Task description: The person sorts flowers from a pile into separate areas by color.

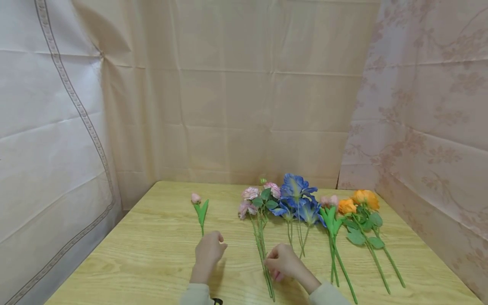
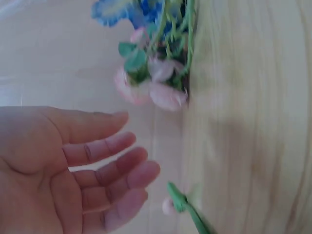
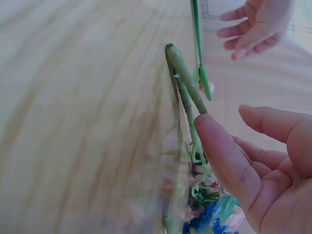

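My left hand [image 1: 209, 250] is held above the table near a single pink tulip [image 1: 201, 210] with green leaves. Its fingers are loosely bent and hold nothing, as the left wrist view shows. My right hand [image 1: 285, 262] is beside the lower stems of the pink ruffled flowers [image 1: 250, 193]. In the right wrist view a fingertip appears to touch one green stem [image 3: 180, 68], while the thumb stands apart from it. Blue flowers [image 1: 296, 186] lie just right of the pink bunch, their stems partly behind my right hand.
Farther right lie pink tulips [image 1: 332, 220] with long green stems, then orange flowers [image 1: 365, 199] with leafy stems. All rest on a light wooden table [image 1: 152, 254]. Beige cloth [image 1: 248, 97] hangs behind the table, with more cloth on both sides.
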Available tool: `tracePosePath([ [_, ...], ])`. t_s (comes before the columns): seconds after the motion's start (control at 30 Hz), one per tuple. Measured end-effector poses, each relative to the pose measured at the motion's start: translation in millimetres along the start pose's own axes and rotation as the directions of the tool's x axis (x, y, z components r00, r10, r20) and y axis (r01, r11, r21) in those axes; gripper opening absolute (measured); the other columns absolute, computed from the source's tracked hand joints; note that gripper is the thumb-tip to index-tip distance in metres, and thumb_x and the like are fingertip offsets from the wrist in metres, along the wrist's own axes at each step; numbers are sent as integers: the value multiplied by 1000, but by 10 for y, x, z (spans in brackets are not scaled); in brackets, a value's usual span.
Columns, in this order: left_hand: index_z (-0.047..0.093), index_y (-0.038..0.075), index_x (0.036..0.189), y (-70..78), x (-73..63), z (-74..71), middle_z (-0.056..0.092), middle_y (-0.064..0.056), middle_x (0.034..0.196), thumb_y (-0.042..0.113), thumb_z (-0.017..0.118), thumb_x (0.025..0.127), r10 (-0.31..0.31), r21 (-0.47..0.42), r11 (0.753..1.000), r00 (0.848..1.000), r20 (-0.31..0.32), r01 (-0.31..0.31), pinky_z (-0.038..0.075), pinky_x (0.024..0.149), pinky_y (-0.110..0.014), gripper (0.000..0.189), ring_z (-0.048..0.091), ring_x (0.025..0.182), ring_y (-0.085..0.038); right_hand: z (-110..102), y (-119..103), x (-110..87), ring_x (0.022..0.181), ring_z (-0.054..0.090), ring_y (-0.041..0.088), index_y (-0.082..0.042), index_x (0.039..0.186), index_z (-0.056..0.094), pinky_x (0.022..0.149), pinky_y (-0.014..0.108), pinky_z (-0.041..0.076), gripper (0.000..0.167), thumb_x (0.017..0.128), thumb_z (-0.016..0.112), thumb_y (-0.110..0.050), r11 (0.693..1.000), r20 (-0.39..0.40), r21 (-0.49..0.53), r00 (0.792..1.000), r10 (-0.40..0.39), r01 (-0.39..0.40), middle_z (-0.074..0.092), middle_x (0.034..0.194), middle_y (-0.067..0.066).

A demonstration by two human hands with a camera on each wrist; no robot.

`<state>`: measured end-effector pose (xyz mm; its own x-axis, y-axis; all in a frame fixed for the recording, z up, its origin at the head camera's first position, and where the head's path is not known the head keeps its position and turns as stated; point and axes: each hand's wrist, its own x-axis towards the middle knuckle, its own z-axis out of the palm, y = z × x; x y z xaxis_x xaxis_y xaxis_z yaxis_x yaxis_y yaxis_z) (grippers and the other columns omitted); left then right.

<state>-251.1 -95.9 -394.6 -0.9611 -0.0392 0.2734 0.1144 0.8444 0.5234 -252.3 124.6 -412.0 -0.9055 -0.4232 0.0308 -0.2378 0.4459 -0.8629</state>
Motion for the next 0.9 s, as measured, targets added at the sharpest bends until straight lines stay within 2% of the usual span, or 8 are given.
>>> tracePosePath([
  [0.07, 61, 0, 80, -64, 13, -16, 61, -11, 76, 7, 69, 74, -39, 50, 998, 999, -13, 40, 46, 51, -36, 12, 59, 65, -26, 3, -6, -4, 39, 55, 18, 4, 71, 64, 39, 32, 47, 12, 80, 60, -3, 1000, 1, 4, 1000, -6, 6, 55, 50, 8],
  [0.17, 59, 1, 72, -163, 37, -12, 58, -9, 69, -1, 64, 74, -97, 97, 990, 995, -17, 98, 45, 49, -36, 5, 57, 60, -24, 8, -11, -9, 39, 56, 20, 5, 72, 64, 39, 32, 47, 12, 81, 60, -3, 1000, 2, 8, 1000, -9, 9, 56, 50, 9],
  [0.27, 56, 1, 67, -242, 55, 2, 54, -7, 62, -6, 58, 73, -142, 118, 983, 990, -14, 143, 43, 46, -35, 9, 53, 55, -21, 9, -12, -10, 40, 56, 20, 5, 73, 64, 39, 31, 47, 12, 81, 60, -3, 1000, 3, 8, 1000, -5, 5, 56, 51, 9],
  [0.43, 56, -4, 74, -298, 61, -8, 54, -12, 66, -7, 55, 74, -200, 114, 974, 979, 33, 195, 44, 48, -37, 3, 53, 58, -23, 7, -23, -18, 40, 56, 21, 4, 74, 64, 39, 32, 47, 13, 82, 59, -4, 1000, 6, 8, 1000, -6, 6, 57, 52, 8],
  [0.53, 56, -6, 79, -321, 68, -19, 55, -13, 69, -7, 58, 73, -238, 102, 968, 968, 75, 230, 45, 49, -37, 6, 53, 60, -24, 8, -31, -18, 40, 56, 21, 4, 73, 64, 39, 31, 47, 13, 82, 59, -4, 1000, 8, 6, 1000, -7, 7, 56, 52, 8],
  [0.63, 56, -6, 80, -344, 68, -29, 54, -14, 70, -9, 59, 69, -258, 92, 964, 961, 98, 250, 46, 51, -37, 12, 53, 61, -25, 10, -31, -16, 40, 56, 20, 4, 72, 64, 38, 31, 47, 14, 82, 60, -4, 1000, 8, 3, 1000, -9, 9, 55, 51, 8],
  [0.73, 55, -5, 77, -375, 63, -29, 54, -14, 69, -9, 58, 67, -252, 90, 966, 963, 93, 243, 46, 53, -38, 12, 53, 62, -26, 11, -29, -17, 39, 56, 20, 4, 71, 64, 38, 31, 47, 14, 82, 60, -4, 1000, 8, 0, 1000, -7, 7, 56, 50, 8],
  [0.9, 52, -3, 72, -438, 64, -13, 52, -12, 67, -7, 56, 70, -243, 81, 968, 967, 78, 237, 45, 53, -40, 6, 53, 61, -26, 10, -17, -13, 39, 55, 18, 3, 72, 64, 38, 31, 47, 14, 82, 60, -5, 1000, 8, -2, 1000, 2, -1, 56, 50, 8],
])
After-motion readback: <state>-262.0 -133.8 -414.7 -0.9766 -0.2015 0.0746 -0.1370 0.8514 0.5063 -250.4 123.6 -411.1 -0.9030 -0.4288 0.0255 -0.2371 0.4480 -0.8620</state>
